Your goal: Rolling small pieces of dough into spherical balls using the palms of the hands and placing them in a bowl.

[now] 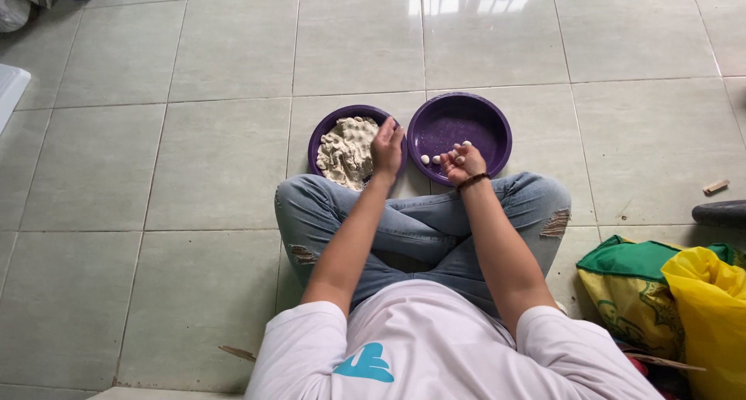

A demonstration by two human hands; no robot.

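I sit cross-legged on a tiled floor with two purple bowls in front of my knees. The left bowl point(320, 133) holds a pale lump of dough point(347, 151). My left hand point(386, 147) rests at that bowl's right rim, touching the dough, fingers curled. The right bowl point(482, 113) holds a few small white dough balls point(426, 159) near its front edge. My right hand point(463, 162), with a dark bracelet on the wrist, hovers at the front rim with fingers closed on a small white ball.
A green and yellow sack point(631, 291) and a yellow plastic bag point(711, 307) lie at my right. A small wooden stick point(716, 186) and a dark object point(719, 212) are further right. A white item point(9, 89) sits at the left edge.
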